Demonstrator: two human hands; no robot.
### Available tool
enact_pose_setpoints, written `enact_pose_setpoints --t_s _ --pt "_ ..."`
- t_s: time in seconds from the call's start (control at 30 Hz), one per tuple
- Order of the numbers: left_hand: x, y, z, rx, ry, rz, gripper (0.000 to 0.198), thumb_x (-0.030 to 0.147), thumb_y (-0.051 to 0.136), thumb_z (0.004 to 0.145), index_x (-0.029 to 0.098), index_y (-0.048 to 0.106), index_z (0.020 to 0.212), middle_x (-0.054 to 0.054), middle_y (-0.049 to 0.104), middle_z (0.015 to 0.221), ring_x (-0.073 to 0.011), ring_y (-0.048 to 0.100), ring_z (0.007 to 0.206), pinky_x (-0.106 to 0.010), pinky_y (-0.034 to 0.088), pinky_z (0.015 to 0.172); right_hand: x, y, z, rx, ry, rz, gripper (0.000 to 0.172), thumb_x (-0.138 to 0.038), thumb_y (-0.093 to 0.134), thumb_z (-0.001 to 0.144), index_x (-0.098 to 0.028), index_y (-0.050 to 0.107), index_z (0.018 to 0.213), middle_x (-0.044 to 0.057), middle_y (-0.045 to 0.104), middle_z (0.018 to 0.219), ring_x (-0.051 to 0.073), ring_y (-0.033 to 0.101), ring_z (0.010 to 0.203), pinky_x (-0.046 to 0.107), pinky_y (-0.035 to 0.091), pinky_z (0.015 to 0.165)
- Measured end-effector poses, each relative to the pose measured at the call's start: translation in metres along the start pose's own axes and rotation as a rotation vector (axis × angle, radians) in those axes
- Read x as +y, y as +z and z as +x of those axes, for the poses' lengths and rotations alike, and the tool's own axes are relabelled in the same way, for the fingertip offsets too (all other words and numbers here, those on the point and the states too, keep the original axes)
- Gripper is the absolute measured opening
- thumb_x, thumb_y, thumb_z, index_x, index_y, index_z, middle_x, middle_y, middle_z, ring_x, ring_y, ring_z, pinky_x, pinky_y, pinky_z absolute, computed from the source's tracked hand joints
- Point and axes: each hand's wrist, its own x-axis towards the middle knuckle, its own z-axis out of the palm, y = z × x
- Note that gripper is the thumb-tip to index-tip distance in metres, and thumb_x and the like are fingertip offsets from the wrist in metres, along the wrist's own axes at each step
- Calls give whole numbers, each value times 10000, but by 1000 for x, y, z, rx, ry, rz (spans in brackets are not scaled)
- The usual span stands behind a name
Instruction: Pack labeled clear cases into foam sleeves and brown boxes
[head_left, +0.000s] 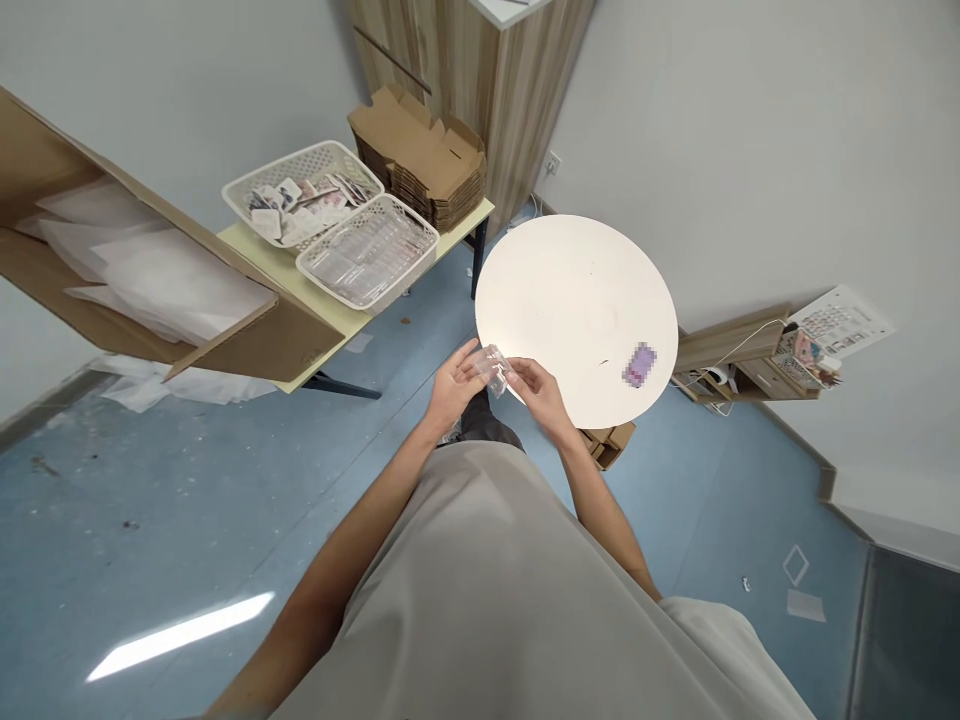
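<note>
In front of my body, at the near-left edge of the round white table, both hands hold a small clear plastic case. My left hand grips its left side between thumb and fingers. The right side is pinched by my right hand. Bright reflections cover the plastic, so I cannot make out its details or whether anything is inside. On the table's right side lies a blurred purple item, apart from my hands.
On a yellow table at left stand a white basket of small cards, a white basket of clear plastic pieces, and stacked flat cardboard. A large open carton holds translucent sheets. A wooden shelf stands right.
</note>
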Motion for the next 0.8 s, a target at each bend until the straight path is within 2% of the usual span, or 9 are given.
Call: enact_pose_setpoints --t_s 0.13,0.23,0.4,0.6,0.8 --pt "14 -2 -4 -113 -26 -149 962 431 993 788 187 584 1623 -248 603 1665 -444 570 1569 -679 428 1333 -13 -14 8 21 49 43 649 -854 726 925 -273 777 1210 85 825 1266 279 784 1172 457 627 1086" --pt "21 -1 -5 -171 -55 -222 868 330 987 771 204 656 1564 -221 595 1682 -451 518 1609 -677 417 1339 -22 -23 17 66 94 84 679 -886 640 964 -258 769 1187 102 848 1181 261 814 1051 451 652 1015" --pt "22 0 -6 -162 -111 -210 796 176 940 735 194 722 1501 -180 646 1644 -448 495 1625 -668 359 1377 -21 -25 33 113 87 80 628 -819 841 845 -246 751 1088 93 860 1140 234 795 1002 420 664 990" --pt "23 1 -7 -208 -104 -191 790 139 889 773 208 688 1534 -188 612 1676 -416 450 1662 -666 327 1394 -12 -19 43 111 102 120 732 -880 826 800 -227 757 1123 93 853 1092 216 798 905 400 671 951" --pt "27 -2 -4 -187 -68 -134 808 155 844 791 226 646 1572 -183 563 1721 -401 483 1645 -656 356 1388 -7 -14 41 88 115 104 702 -848 861 787 -221 795 1098 59 830 1035 218 782 933 394 663 957"
